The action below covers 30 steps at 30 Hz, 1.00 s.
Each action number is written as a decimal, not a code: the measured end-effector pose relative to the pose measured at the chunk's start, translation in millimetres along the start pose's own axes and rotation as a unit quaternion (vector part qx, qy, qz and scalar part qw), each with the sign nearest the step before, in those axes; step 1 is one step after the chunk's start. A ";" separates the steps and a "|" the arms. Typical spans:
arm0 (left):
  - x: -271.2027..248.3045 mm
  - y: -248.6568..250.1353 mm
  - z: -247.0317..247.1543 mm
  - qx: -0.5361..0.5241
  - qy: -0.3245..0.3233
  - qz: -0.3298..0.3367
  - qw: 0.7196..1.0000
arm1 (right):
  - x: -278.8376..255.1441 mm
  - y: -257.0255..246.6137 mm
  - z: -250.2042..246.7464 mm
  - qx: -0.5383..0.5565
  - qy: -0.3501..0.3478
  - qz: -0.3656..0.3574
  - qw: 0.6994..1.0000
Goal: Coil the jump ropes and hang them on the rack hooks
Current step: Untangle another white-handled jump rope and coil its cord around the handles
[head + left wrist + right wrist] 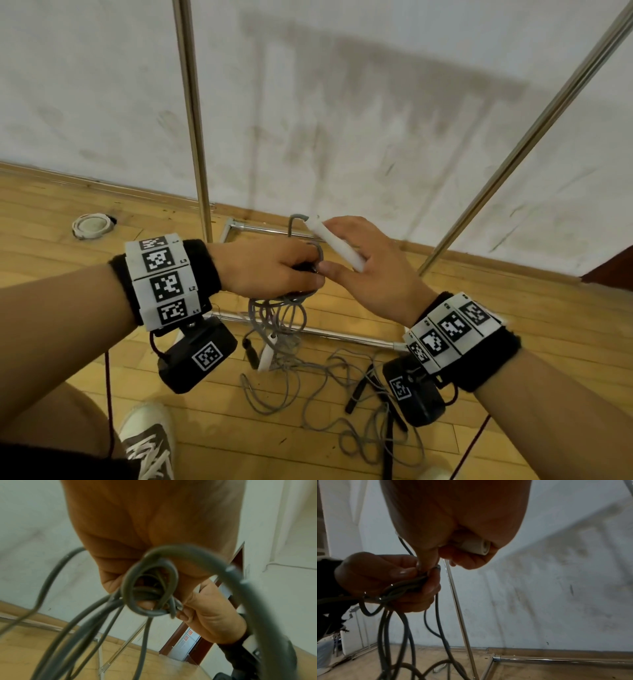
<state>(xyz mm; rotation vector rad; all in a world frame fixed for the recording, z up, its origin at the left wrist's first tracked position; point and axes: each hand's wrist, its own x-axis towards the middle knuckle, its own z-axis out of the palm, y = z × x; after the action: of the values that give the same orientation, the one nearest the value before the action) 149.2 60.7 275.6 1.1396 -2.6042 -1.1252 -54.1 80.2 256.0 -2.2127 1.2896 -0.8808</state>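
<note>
At the centre of the head view the left hand (270, 265) is curled tight round a bunch of grey rope coils (279, 313), which droop below the fist toward the tangle of loose ropes (342, 387) on the wooden floor (51, 246) in the lower middle of the frame. Touching it from the right, the right hand (370, 270) grips a white handle (334, 245), whose long axis slants from upper left down to lower right across the fingers. The rope leaves the handle's upper-left tip, so the next wrap probably swings the handle over the left fist. The rack (193, 113) stands just behind, its hooks out of view.
</note>
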 end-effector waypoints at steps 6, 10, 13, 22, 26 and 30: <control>-2.1 -9.9 -3.8 -0.061 -0.021 0.026 0.998 | 1.5 -2.3 1.1 -0.030 -0.033 -0.010 0.999; -3.7 -16.2 -7.7 -0.044 -0.003 0.023 0.999 | -2.6 -0.7 -1.0 -0.062 -0.076 0.025 0.995; -3.7 -19.4 -9.9 -0.016 0.011 0.015 1.000 | -0.1 0.2 -10.1 -0.065 -0.071 0.052 0.994; -6.7 -40.0 -20.9 0.055 0.034 -0.025 0.998 | -2.6 14.5 -56.6 -0.070 -0.019 0.076 0.995; -5.7 -38.9 -14.9 0.075 0.026 0.002 0.997 | -10.1 24.2 -56.9 -0.081 -0.051 0.099 0.990; 1.8 -38.4 -7.7 0.093 0.012 0.004 0.996 | -10.3 28.9 -65.2 -0.113 -0.036 0.110 0.987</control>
<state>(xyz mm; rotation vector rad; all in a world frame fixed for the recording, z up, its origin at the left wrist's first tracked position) 173.7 37.6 255.6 1.1666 -2.7387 -0.8767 -121.5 72.4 280.4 -2.1894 1.6298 -0.5917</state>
